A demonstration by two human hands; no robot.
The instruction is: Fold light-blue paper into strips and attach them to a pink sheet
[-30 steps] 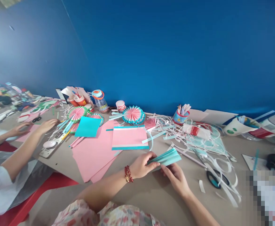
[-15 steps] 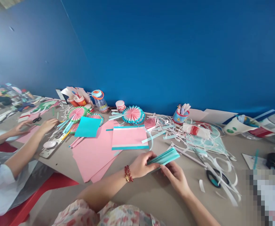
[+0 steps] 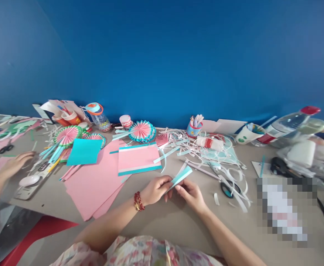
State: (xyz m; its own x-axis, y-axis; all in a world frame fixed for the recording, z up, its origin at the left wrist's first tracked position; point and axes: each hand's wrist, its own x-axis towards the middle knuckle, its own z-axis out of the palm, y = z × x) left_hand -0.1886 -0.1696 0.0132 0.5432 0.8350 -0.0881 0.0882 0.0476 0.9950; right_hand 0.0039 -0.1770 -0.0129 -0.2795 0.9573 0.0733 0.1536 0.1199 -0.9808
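Between my two hands is a narrow, pleated strip of teal paper with a pale edge, tilted up to the right. My left hand, with a red beaded bracelet at its wrist, pinches the lower left end. Against the lower right side of the paper, my right hand closes thumb and fingers; some fingertips are hidden beneath. Just beyond lies a pink sheet with teal and white bands, on larger pink sheets. Scissors rest to the right among white paper strips.
Pink-and-teal paper rosettes, a teal square, a pen cup and a bottle stand or lie toward the blue wall. At left, another person's hand is near a phone. A pile of white strips spreads right.
My view has swung right. The teal paper has turned in my hands, its narrower face now toward me. The other person's hand has moved within the left side.
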